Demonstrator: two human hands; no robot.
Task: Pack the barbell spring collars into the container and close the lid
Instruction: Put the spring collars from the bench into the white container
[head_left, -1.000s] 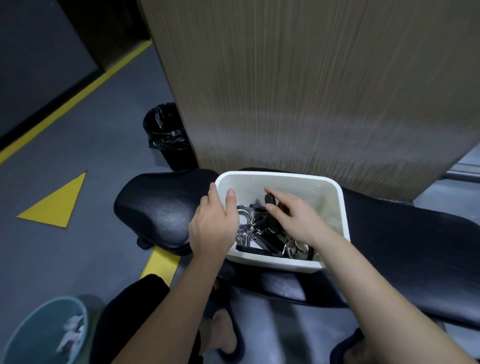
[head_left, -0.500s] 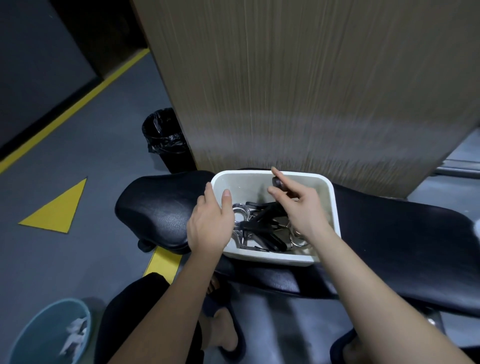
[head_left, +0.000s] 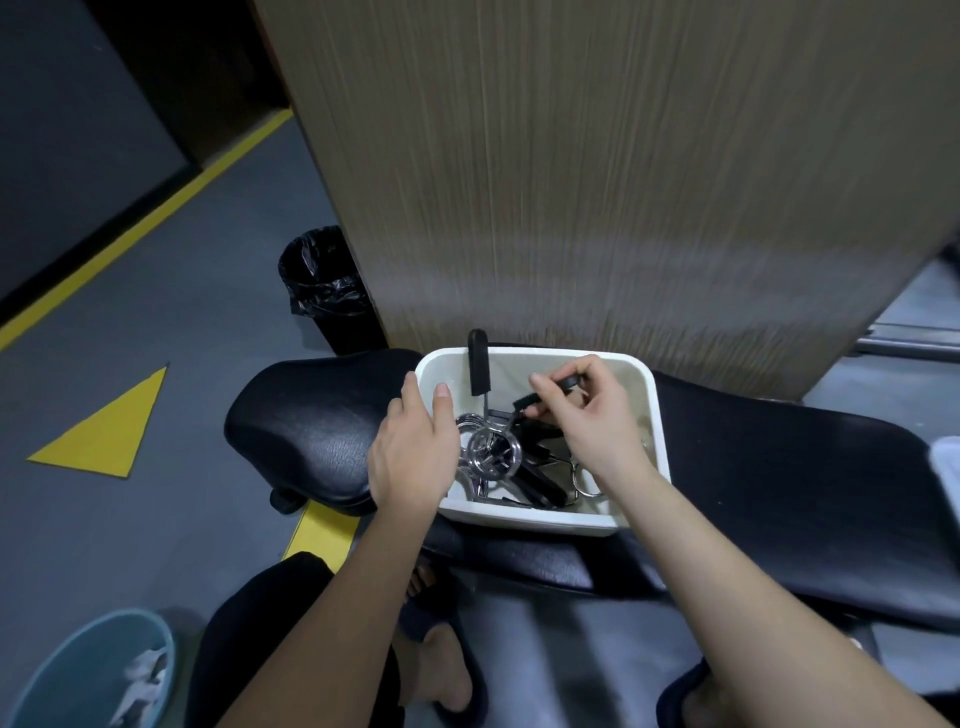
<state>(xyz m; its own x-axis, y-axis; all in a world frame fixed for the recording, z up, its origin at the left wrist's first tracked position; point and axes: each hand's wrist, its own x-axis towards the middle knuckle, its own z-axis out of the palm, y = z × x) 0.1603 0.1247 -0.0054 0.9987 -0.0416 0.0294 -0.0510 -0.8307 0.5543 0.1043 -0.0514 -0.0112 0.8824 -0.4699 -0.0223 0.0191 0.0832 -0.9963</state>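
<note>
Since a moment ago the right hand (head_left: 597, 415) has pulled one spring collar (head_left: 491, 449) up out of the pile, so that its chrome coil is now hanging above the others and one black handle (head_left: 478, 362) is sticking upright past the far rim of the container (head_left: 530, 521). The right hand's grip is closing on the collar's other black handle (head_left: 558, 387) — thumb and fingers pinching it over the middle of the container. The left hand (head_left: 410, 452) is resting on the container's left rim, thumb inside, fingers curled over the edge; its grip is holding the wall rather than any collar. The remaining collars (head_left: 540, 483) are lying tangled on the container's floor, chrome rings and black handles mixed. The white container is sitting lidless on a black padded bench (head_left: 322, 431). Behind the container a wood-grain panel (head_left: 597, 182) is rising, and a black lined bin (head_left: 330, 291) is standing left of that panel — well apart from the container.
</note>
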